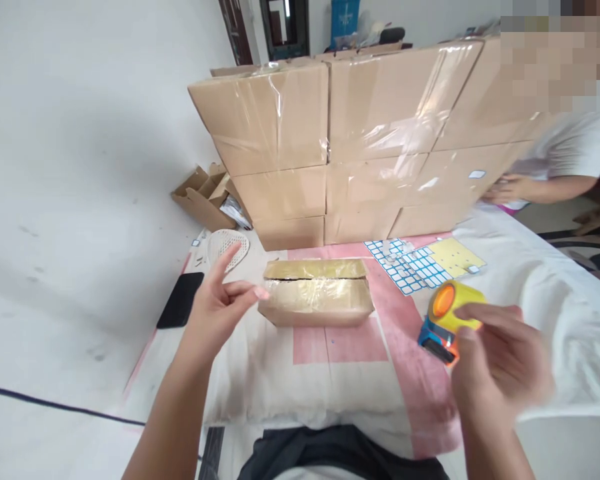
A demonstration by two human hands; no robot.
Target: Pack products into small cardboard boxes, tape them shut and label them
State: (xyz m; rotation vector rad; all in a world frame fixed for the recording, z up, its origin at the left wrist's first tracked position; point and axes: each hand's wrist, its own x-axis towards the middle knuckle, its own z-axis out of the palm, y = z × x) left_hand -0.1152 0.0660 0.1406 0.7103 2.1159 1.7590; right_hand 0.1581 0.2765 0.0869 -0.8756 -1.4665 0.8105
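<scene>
A small cardboard box (320,300) lies on the cloth in front of me, with shiny tape over its lid; a dark gap runs along the flap's edge. My left hand (225,293) is just left of it, raised, index finger and thumb apart with nothing visible between them. To the right is a tape dispenser (440,330), blue and orange, with a roll of yellow tape. My right hand (505,360) is beside the roll, blurred, its index finger and thumb slightly apart and overlapping the dispenser in view; whether they touch it I cannot tell.
A wall of taped cartons (375,140) stands behind the box. Sticker sheets (410,267) lie right of centre. On the left are a black phone-like slab (181,300), a white mesh paddle (237,243) and an open carton (200,200). Another person's hand (510,189) is at the far right.
</scene>
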